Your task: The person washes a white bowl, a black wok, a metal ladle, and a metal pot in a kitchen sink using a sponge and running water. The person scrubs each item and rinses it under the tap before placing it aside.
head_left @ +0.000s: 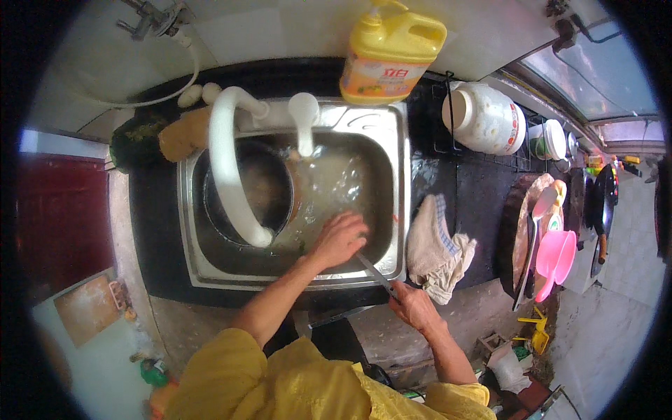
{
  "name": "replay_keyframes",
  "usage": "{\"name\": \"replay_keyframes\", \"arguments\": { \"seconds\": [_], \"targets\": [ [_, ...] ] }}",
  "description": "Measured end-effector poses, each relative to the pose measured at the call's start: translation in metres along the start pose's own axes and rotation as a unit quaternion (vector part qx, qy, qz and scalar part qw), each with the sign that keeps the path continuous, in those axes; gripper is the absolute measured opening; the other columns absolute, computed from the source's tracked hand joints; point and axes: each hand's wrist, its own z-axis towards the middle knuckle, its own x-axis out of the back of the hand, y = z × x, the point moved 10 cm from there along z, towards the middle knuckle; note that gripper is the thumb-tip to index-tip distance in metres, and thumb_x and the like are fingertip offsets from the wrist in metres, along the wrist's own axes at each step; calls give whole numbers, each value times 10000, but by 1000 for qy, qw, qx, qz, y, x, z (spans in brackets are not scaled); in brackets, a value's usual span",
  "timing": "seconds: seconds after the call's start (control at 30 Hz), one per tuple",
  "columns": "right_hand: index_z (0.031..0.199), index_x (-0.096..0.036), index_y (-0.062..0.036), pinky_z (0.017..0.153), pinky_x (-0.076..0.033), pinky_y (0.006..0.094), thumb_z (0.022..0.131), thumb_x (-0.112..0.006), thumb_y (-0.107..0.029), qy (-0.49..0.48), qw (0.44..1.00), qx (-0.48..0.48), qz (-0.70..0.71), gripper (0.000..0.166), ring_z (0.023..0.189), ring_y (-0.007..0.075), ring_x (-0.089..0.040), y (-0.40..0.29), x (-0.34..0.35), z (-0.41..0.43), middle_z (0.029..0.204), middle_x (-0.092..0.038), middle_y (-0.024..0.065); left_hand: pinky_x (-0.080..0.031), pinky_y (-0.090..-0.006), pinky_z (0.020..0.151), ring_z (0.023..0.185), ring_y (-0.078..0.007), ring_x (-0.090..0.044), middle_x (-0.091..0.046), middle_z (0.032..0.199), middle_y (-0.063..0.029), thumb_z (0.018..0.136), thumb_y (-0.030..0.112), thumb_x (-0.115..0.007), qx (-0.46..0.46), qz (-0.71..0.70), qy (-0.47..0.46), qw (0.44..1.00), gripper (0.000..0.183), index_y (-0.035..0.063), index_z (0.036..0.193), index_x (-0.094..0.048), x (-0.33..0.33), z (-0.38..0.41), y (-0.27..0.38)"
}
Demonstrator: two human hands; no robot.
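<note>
My left hand (341,240) is over the front right part of a stainless steel sink (400,157), just above the murky water (341,189). Its fingers are blurred, and I cannot tell whether they hold anything. Beside that hand lies the far end of a long, thin metal utensil (374,270), perhaps a knife. My right hand (416,307) grips its near end at the sink's front right edge. On the left side of the basin sits a dark round pot (278,161) with liquid in it.
A thick white faucet spout (226,157) arches over the pot. Behind the sink stands a yellow detergent jug (391,58). A cloth (436,252) lies on the right counter, near a pink scoop (557,257) and a wire rack with a white jar (493,121).
</note>
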Motion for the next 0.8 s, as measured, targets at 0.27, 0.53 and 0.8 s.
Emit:
{"name": "replay_keyframes", "arguments": {
  "seconds": [0.27,0.53,0.8],
  "targets": [
    [1092,-500,-62,625,-482,458,778,-632,-101,12,999,-24,40,343,742,387,-612,3,-1,-13,912,-608,184,-476,-447,739,815,-351,-621,-637,807,-175,834,282,-548,334,19,-180,925,256,52,908,-631,-48,-10,-181],
    [1092,-470,-81,589,-472,491,787,-600,-122,35,997,-11,-74,334,677,399,-592,11,4,-6,865,-595,178,-406,-405,944,1097,-331,-530,-566,1156,-188,840,264,-581,254,-127,37,958,327,71,1103,-594,-3,-9,-61],
    [1107,-522,-54,581,-486,437,795,-620,-124,26,998,36,-42,334,669,349,-621,-6,-1,-17,823,-619,122,-457,-437,789,935,-373,-578,-613,1035,-180,840,241,-531,274,26,-136,952,212,68,921,-624,-21,3,-109]
  ]
}}
